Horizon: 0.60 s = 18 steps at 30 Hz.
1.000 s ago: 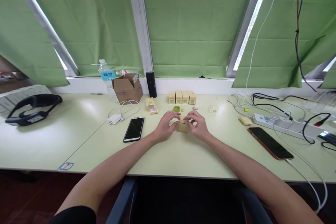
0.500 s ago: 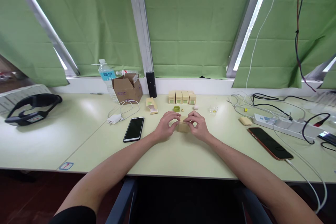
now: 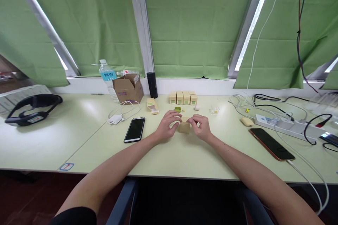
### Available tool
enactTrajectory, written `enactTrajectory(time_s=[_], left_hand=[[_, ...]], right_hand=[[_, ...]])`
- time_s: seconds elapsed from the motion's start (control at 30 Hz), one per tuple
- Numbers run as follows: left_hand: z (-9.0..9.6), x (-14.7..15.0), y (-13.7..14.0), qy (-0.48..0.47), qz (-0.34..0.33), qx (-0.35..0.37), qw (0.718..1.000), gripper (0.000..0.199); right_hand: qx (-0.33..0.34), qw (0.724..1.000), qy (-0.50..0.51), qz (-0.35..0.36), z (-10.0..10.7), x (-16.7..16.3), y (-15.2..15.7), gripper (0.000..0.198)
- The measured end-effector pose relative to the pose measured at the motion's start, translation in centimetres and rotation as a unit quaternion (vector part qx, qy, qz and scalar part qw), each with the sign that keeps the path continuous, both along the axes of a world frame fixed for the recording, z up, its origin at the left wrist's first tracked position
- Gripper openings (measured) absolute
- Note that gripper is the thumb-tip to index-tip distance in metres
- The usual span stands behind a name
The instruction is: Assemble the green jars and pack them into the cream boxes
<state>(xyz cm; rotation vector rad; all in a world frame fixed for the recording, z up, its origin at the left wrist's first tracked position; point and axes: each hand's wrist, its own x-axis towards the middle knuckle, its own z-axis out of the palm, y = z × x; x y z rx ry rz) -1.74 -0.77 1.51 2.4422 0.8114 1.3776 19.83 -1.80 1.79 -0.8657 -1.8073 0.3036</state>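
Box [image 3: 184,128], small and tan. Stands upright on the table [image 3: 169,158], between the two hands. Shows no dark slit along the top now, unlike a second ago; pale board there instead, so top probably pressed down or nearly so. Keeps its inside hidden; contents impossible to know.

At its left side, left hand [image 3: 168,126]: fingers part-curled, thumb apart from them, tips at the upper corner; gripping or merely steadying, not clear. At the upper right edge, right hand [image 3: 202,126]: a little farther right than half a second ago, leaving more of the top in view, thumb and forefinger nearly together, other fingers tucked; edge pinched or only touched, too small to judge.

Just beyond, green tub [image 3: 177,109], contents too small to make out, near a tiny yellow piece [image 3: 183,110] and a pale block [image 3: 196,108]. Farther back, row of four boxes [image 3: 186,98], tan too, apparently closed, insides hidden. Off to the right, clear packaging [image 3: 214,110] with yellow bits in it. To the left, torn carton [image 3: 153,106], pale inside partly showing; then cardboard box [image 3: 128,93], flaps up, something white at its mouth, and beside it a clear bottle [image 3: 108,76].
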Motion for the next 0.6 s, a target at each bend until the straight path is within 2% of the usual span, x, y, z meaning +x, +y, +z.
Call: enactTrajectory(time_s=[0.33,0.47,0.6], left_hand=[[-0.34,0.00,0.15,0.014,0.003,0.028,0.999,0.022],[-0.34,-0.04,0.14,0.015,0.009,0.004,1.000,0.025],[-0.60,-0.02,0.22,0.016,0.040,-0.043,0.998,0.041]], right_hand=[[0.021,0.999,-0.036,0.018,-0.40,-0.10,0.40,0.036],[0.016,0.999,-0.028,0.016,-0.53,-0.11,0.22,0.031],[0.027,0.999,-0.030,0.031,-0.53,-0.10,-0.49,0.030]])
